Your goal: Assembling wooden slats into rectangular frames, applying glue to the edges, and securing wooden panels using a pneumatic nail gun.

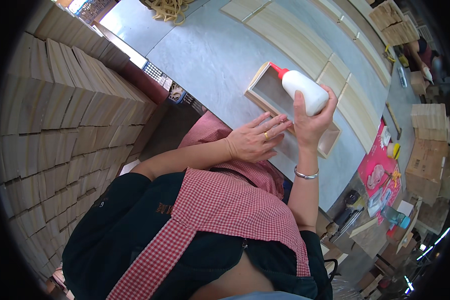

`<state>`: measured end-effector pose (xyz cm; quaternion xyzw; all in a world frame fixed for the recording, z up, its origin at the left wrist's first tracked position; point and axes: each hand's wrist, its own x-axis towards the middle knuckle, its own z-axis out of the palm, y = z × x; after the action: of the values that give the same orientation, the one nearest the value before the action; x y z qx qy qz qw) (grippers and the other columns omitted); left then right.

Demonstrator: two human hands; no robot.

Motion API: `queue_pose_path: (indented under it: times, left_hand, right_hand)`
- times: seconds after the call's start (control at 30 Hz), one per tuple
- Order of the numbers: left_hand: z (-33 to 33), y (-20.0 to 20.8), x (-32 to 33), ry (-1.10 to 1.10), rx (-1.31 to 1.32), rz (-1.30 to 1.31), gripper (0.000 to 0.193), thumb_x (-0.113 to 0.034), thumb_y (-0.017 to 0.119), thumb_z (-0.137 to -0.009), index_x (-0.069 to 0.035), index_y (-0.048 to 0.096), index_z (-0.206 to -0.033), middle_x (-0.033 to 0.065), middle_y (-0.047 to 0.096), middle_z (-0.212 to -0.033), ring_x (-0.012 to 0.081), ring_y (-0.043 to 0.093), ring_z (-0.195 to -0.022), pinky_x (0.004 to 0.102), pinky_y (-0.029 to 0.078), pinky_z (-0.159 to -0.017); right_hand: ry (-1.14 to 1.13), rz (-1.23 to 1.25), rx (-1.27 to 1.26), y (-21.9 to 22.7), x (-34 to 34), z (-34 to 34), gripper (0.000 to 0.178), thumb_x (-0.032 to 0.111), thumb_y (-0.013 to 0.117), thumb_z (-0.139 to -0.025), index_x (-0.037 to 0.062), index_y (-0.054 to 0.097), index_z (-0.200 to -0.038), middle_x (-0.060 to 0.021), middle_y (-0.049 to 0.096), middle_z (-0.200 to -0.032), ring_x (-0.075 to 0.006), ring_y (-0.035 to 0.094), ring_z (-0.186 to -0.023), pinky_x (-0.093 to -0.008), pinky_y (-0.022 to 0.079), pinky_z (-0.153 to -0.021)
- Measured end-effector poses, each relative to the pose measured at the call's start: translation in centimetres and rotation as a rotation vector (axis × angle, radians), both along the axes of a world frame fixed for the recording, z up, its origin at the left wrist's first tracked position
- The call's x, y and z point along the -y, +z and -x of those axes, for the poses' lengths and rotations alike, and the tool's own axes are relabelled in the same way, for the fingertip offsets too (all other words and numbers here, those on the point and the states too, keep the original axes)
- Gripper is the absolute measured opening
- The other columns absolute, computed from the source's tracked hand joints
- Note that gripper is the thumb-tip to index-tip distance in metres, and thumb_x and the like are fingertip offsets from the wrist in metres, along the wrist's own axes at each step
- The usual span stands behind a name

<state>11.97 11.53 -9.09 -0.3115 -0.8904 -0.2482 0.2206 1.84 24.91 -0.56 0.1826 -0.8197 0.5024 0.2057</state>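
My right hand (315,117) is wrapped round a white squeeze bottle (305,90) with a red nozzle (279,69). The bottle is tilted, and its tip is at the far-left end of a shallow rectangular wooden frame (261,102) on the table. Whether the tip touches the wood I cannot tell. My left hand (259,137) lies with its fingers stretched out, over the near side of the frame. It holds nothing, and its fingertips come close to my right wrist. Both hands hide part of the frame's near side.
Rows of thin wooden panels (295,42) lie along the far side of the grey table (195,65). Rubber bands (167,9) are heaped at its far left. Tall stacks of wooden boards (60,100) stand at my left. Another person (422,57) is at the far right.
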Motion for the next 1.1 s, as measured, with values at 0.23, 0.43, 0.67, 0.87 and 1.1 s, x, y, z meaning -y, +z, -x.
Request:
queue_pose_path:
  times: [0.23, 0.43, 0.67, 0.87, 1.1]
  left_hand:
    - [0.1, 0.0, 0.1, -0.004, 0.01, 0.013, 0.047, -0.036, 0.067, -0.087, -0.003, 0.065, -0.121, 0.0153, 0.029, -0.164, 0.031, 0.023, -0.154, 0.0491, 0.021, -0.124]
    - [0.1, 0.4, 0.1, 0.012, 0.022, 0.053, 0.048, -0.038, 0.066, -0.088, -0.005, 0.064, -0.123, 0.0146, 0.031, -0.163, 0.0312, 0.025, -0.153, 0.0484, 0.019, -0.125]
    - [-0.2, 0.8, 0.0, 0.04, 0.056, 0.091, 0.05, -0.037, 0.065, -0.087, -0.006, 0.063, -0.126, 0.014, 0.034, -0.162, 0.0317, 0.029, -0.152, 0.0479, 0.017, -0.126]
    - [-0.2, 0.9, -0.1, 0.04, 0.055, 0.1, 0.049, -0.036, 0.066, -0.086, -0.006, 0.064, -0.125, 0.014, 0.035, -0.162, 0.0315, 0.029, -0.152, 0.0477, 0.016, -0.126]
    - [-0.2, 0.9, -0.1, 0.041, 0.042, 0.101, 0.048, -0.036, 0.065, -0.088, -0.005, 0.063, -0.125, 0.0137, 0.03, -0.164, 0.0309, 0.024, -0.154, 0.048, 0.016, -0.126]
  right_hand:
    - [-0.057, -0.046, -0.003, 0.6, -1.5, -0.2, 0.055, 0.024, 0.08, -0.086, 0.0023, 0.049, -0.126, -0.017, 0.063, -0.112, -0.0294, 0.065, -0.092, -0.0371, 0.056, -0.077]
    - [-0.172, -0.088, 0.002, 1.1, -4.9, -1.6, 0.054, 0.026, 0.079, -0.086, 0.0026, 0.051, -0.125, -0.0165, 0.063, -0.11, -0.0291, 0.065, -0.09, -0.0376, 0.055, -0.077]
    - [-0.334, -0.113, -0.004, 1.2, -9.8, -3.6, 0.052, 0.026, 0.079, -0.085, 0.0025, 0.053, -0.123, -0.0159, 0.064, -0.11, -0.0283, 0.064, -0.09, -0.0373, 0.055, -0.078]
    - [-0.437, -0.114, 0.023, 1.8, -13.2, -5.2, 0.051, 0.025, 0.08, -0.084, 0.0027, 0.053, -0.122, -0.0158, 0.064, -0.11, -0.0288, 0.063, -0.092, -0.0379, 0.054, -0.081]
    - [-0.551, -0.196, -0.004, 1.7, -16.6, -6.6, 0.048, 0.026, 0.079, -0.088, 0.003, 0.055, -0.123, -0.0163, 0.064, -0.115, -0.0297, 0.063, -0.101, -0.039, 0.054, -0.087]
